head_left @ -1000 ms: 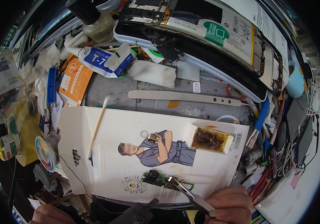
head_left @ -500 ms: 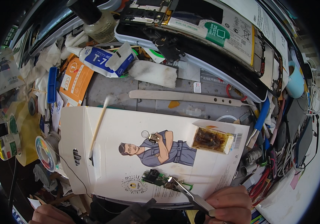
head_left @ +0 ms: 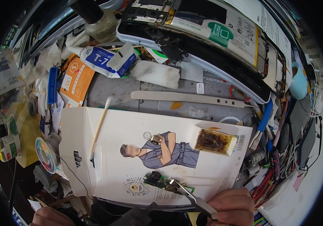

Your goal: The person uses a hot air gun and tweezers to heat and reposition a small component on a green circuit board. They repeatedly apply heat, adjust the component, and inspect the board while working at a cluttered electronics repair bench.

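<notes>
My right hand (head_left: 231, 206) pinches a pair of metal tweezers (head_left: 195, 199) at the lower right. The tweezer tips touch a small green circuit board (head_left: 165, 182) with a black component at its left end. The board lies on a flattened white cardboard box (head_left: 120, 124) printed with a drawn figure. My left hand (head_left: 51, 217) shows only in part at the lower edge, its fingers curled; what they hold is hidden. Between my hands, a blurred dark tool (head_left: 137, 215) reaches in from the lower edge, left of the board.
A cotton swab (head_left: 99, 128) and a small box of dark amber rosin (head_left: 215, 142) lie on the cardboard. Beyond stretch a flat metal strip (head_left: 188, 98), a glue tube (head_left: 107, 62) and an opened phone (head_left: 221, 34). A solder spool (head_left: 46, 155) stands left; cables (head_left: 269, 180) crowd the right.
</notes>
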A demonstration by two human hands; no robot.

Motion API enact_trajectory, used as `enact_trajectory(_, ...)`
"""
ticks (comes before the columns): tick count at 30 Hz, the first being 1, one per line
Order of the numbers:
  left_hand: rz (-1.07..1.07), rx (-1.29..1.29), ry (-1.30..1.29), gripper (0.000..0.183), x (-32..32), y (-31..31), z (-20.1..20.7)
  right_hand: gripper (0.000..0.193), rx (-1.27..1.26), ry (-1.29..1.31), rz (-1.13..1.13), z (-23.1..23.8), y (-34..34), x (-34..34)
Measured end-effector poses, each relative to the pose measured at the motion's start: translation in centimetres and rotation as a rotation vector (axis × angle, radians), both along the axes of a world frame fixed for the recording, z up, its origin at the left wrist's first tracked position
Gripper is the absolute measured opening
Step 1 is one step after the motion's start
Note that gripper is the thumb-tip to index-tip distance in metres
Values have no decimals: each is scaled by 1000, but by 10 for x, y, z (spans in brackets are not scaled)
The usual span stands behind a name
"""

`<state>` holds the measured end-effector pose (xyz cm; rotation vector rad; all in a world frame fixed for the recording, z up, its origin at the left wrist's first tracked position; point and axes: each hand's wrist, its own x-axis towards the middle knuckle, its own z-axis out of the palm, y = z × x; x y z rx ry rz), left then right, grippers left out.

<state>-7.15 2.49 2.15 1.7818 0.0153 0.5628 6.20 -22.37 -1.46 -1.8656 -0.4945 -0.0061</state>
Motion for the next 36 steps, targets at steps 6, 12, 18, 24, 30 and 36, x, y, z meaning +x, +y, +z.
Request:
enact_trajectory(6, 43, -4, -33, 46, 0, -3, -4, 22, -11, 2, -2, 0, 0, 0)
enact_trajectory(12, 45, -10, -46, 45, 0, -3, -6, 23, 0, 4, 5, 0, 0, 0)
enact_trajectory(18, 8, 4, -12, 46, 0, 0, -2, 23, 2, -4, 9, -1, -1, 0)
enact_trajectory(24, 46, -1, -47, 46, 0, -3, -6, 21, 1, -21, 37, -1, -2, 2)
enact_trajectory(30, 60, -9, -54, 45, -2, -4, -7, 21, -1, -25, 44, -2, -3, 3)
enact_trajectory(36, 26, -7, 14, 44, 1, 0, 3, 23, -5, -12, 24, -1, -2, 1)
